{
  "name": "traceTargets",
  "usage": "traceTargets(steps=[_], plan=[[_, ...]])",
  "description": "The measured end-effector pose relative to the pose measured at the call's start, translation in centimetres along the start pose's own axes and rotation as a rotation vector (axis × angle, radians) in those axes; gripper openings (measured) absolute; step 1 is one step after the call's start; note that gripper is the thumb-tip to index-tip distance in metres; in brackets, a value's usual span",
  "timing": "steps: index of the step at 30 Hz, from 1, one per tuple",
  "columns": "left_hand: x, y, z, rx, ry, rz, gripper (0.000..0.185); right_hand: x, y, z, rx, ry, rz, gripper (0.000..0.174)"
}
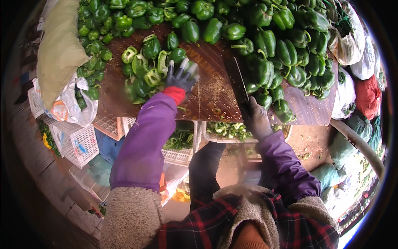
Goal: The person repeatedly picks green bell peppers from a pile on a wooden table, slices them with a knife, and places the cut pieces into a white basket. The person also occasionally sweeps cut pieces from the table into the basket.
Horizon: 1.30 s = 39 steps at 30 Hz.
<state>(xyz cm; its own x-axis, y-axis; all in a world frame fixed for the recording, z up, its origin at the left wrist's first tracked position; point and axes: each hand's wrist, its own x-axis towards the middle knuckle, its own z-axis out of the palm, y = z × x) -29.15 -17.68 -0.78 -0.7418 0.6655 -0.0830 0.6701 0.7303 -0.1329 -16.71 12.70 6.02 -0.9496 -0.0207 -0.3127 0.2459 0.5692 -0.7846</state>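
Note:
My left hand (182, 77), in a dark glove with pale fingertips, reaches over the table with its fingers apart and no object in its grip. Beside it to the left lies a group of green bell peppers, with a cut-open pepper (153, 77) and a pepper half (140, 65) among whole ones. A whole green pepper (178, 55) sits just beyond my fingertips. In a greyish glove, my right hand (256, 118) grips a broad-bladed knife (233, 77) near the table's front edge. Its dark blade points away from me, next to the right-hand heap of whole peppers (264, 71).
Peppers also cover the back of the brown board table (217, 109). Below its front edge stand a tray of chopped pepper pieces (228, 140) and a white plastic crate (177, 155) holding peppers. Full sacks (59, 49) line the left; a red bag (367, 96) and others stand right.

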Motion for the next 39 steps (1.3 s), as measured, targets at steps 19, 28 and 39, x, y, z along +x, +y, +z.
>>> traceTargets(steps=[19, 28, 39], plan=[[3.3, 5.7, -6.6, -1.943, 0.004, -1.307, 0.038, -1.2, -1.1, -0.2, 0.085, 0.061, 0.186, 0.022], [2.1, 15.1, 4.8, -1.905, 0.499, -1.275, 0.042, -1.9, -0.4, 0.7, -0.085, -0.100, 0.124, 0.025], [1.6, 14.3, 6.0, -1.747, 0.481, -1.243, 0.050, -0.5, -2.3, 2.9, 0.021, -0.116, 0.169, 0.025]])
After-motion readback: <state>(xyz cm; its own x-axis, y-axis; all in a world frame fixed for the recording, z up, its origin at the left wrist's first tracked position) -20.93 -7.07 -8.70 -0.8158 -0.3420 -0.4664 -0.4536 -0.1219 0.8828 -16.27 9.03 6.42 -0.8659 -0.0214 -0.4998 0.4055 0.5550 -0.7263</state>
